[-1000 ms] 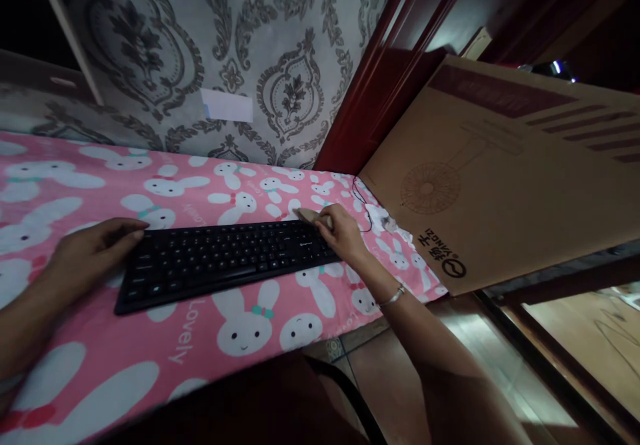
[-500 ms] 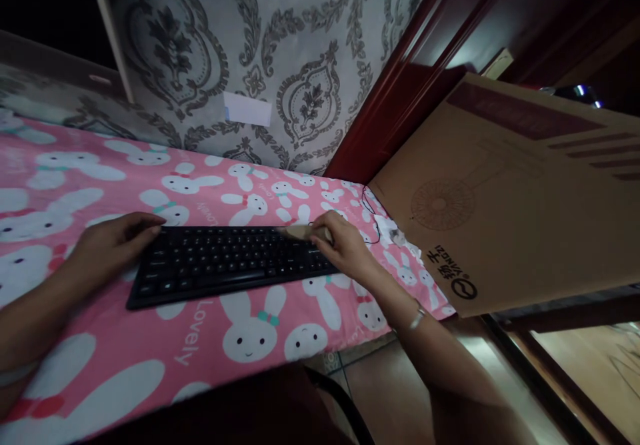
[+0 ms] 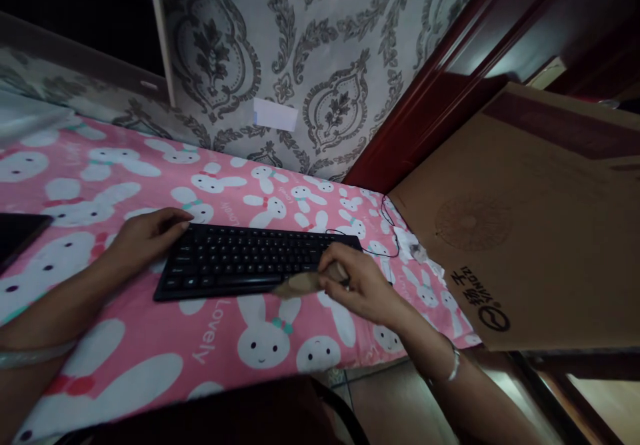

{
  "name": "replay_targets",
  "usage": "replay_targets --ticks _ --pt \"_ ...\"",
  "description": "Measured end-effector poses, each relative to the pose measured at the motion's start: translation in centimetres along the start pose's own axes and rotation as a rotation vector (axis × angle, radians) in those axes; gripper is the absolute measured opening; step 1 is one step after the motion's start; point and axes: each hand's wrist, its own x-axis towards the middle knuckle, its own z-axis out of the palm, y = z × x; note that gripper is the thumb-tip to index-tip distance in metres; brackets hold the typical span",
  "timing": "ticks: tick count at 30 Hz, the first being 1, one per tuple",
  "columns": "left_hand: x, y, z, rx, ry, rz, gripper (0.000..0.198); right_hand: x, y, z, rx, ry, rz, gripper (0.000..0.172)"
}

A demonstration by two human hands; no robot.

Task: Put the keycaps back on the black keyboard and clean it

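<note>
A black keyboard [image 3: 245, 261] lies flat on the pink rabbit-print cloth [image 3: 215, 371]. My left hand [image 3: 150, 231] grips its far left corner, thumb and fingers closed at the edge. In my right hand [image 3: 357, 281] is a beige brush [image 3: 303, 285], its tip pointing left and blurred by motion. The brush is over the keyboard's near edge, right of the space bar; whether it touches the keys I cannot tell. My right fingers are wrapped round its handle and cover part of the keyboard's right end.
A large cardboard box [image 3: 540, 231] stands along the right side. A dark screen [image 3: 90, 18] is at the upper left, and a dark flat object [image 3: 20, 235] lies at the left edge. A thin black cable [image 3: 387, 255] and crumpled white plastic [image 3: 413, 248] lie near the box.
My right hand has moved the brush from the keyboard's far edge towards its near edge. My left hand stays at the far left corner. The whole view has shifted a little to the left.
</note>
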Motion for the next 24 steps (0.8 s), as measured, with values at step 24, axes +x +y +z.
replay_targets --ticks 24 --pt "-0.8 -0.8 -0.4 -0.109 0.086 0.059 0.040 9.0 0.9 7.8 -0.141 0.239 -0.125 0.007"
